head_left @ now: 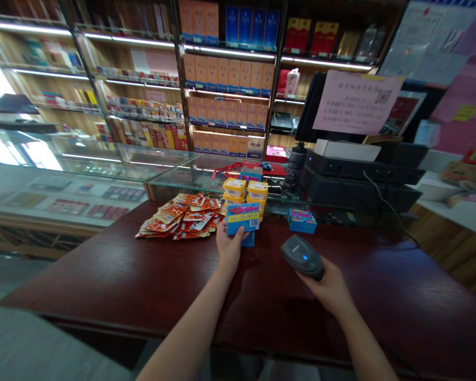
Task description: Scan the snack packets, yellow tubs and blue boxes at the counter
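Note:
My left hand [230,244] is closed on a small blue and yellow box [243,217], its barcode side toward me. Wrapped in my right hand [331,286] is a black barcode scanner [301,256] with a blue light lit on top; its head points left, toward the box. Right behind the held box stand stacked yellow tubs [235,186], partly hidden by it. A heap of orange snack packets [186,214] lies to the left of my left hand. Beyond the scanner, a short stack of similar blue boxes [302,220] rests on the counter.
The dark wooden counter [150,280] meets a glass display case [174,172] at the back. To the right stand a black bottle [296,164], a black receipt-printer-like machine [360,169] with a cable, and a monitor bearing a pink notice [355,103]. Shelves of boxes [230,74] line the wall.

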Tool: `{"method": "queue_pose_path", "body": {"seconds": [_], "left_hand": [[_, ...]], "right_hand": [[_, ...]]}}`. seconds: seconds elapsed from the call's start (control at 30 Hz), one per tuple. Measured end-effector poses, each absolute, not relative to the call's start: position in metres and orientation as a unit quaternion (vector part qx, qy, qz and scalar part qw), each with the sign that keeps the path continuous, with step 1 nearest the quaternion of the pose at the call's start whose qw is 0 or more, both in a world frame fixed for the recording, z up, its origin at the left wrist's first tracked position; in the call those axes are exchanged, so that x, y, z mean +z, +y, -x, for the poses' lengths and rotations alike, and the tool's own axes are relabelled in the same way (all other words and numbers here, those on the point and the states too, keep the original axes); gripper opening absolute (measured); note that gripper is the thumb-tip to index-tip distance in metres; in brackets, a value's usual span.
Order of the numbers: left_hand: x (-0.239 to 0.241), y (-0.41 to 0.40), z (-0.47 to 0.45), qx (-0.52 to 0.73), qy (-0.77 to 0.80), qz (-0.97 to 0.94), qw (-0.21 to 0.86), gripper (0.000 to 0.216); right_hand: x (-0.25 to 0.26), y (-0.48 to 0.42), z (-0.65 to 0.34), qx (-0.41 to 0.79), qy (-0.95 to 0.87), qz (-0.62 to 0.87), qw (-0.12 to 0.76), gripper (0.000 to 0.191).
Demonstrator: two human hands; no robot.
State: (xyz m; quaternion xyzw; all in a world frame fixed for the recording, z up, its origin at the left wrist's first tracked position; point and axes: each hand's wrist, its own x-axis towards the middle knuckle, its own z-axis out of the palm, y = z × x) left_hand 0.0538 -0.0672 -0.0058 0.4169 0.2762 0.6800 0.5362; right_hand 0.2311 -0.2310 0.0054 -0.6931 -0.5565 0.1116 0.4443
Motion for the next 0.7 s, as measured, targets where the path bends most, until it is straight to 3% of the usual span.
{"method": "queue_pose_path", "body": {"seconds": [0.07, 0.17, 0.57, 0.7], "left_hand": [[-0.007, -0.067, -0.054, 0.680, 0.277, -0.415, 0.537, 0.049], [-0.008, -0.067, -0.055, 0.675, 0.283, -0.416, 0.539, 0.047], [-0.010, -0.067, -0.056, 0.677, 0.279, -0.418, 0.537, 0.050], [-0.004, -0.069, -0.053, 0.689, 0.281, -0.427, 0.513, 0.049]], "right_hand": [[0.012, -0.231, -0.228, 0.152, -0.557, 0.636, 0.513, 0.032], [0.019, -0.232, -0.222, 0.176, -0.553, 0.607, 0.543, 0.032], [0.021, -0.235, -0.214, 0.169, -0.539, 0.617, 0.548, 0.031], [0.010, -0.234, -0.222, 0.089, -0.545, 0.661, 0.508, 0.032]]}}
